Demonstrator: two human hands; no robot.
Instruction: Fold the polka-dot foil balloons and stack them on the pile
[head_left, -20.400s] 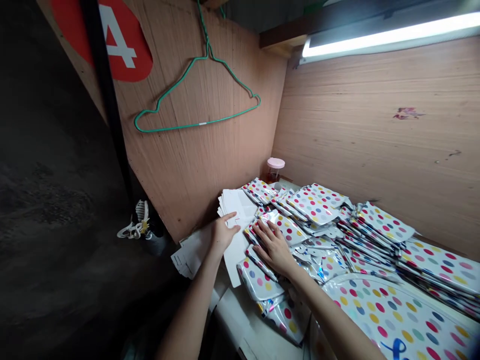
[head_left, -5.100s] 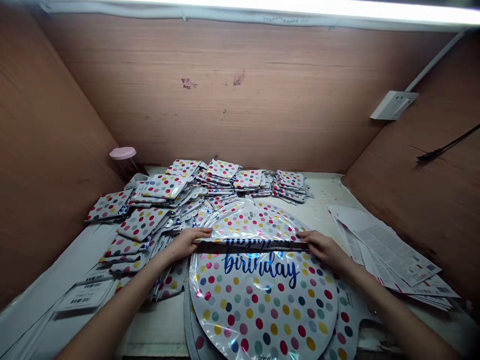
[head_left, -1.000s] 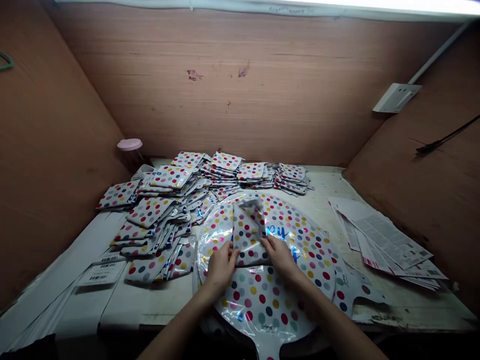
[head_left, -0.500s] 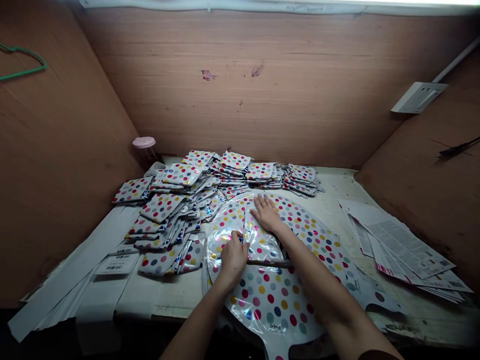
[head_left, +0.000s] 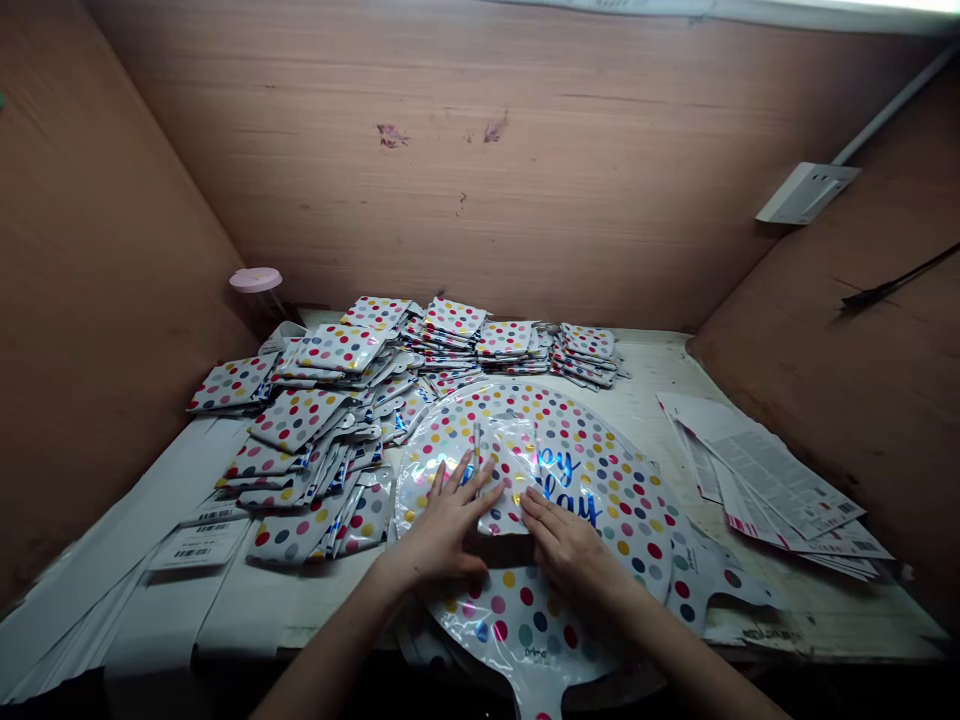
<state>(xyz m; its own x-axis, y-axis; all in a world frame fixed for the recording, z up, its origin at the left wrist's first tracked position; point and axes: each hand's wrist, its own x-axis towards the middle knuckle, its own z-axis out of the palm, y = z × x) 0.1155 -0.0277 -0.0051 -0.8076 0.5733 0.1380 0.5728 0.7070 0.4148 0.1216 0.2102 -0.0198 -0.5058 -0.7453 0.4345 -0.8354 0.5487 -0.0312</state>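
A folded polka-dot foil balloon (head_left: 507,470) lies on a pile of flat round foil balloons (head_left: 622,460) with the same dots. Blue lettering, partly covered, shows on the flat foil beside the fold. My left hand (head_left: 442,525) rests on the left side of the folded balloon, its fingers spread. On the right side, my right hand (head_left: 570,545) presses with fingers stretched out at the fold's lower edge. A dark gap shows below the folded piece, between my hands. The neck of one balloon (head_left: 538,690) hangs over the table's front edge.
Several stacks of folded dotted balloons (head_left: 300,420) stand left and along the back (head_left: 506,338). Printed sheets (head_left: 780,480) lie at right. White paper strips and barcode labels (head_left: 196,545) are at left. A pink-lidded jar (head_left: 256,280) stands in the back left corner. Wooden panels (head_left: 465,180) enclose the table.
My left hand has opened from a closed grip and spread over the fold. My right hand has moved down toward me. The folded piece is narrower, and blue lettering now shows. The view has shifted slightly.
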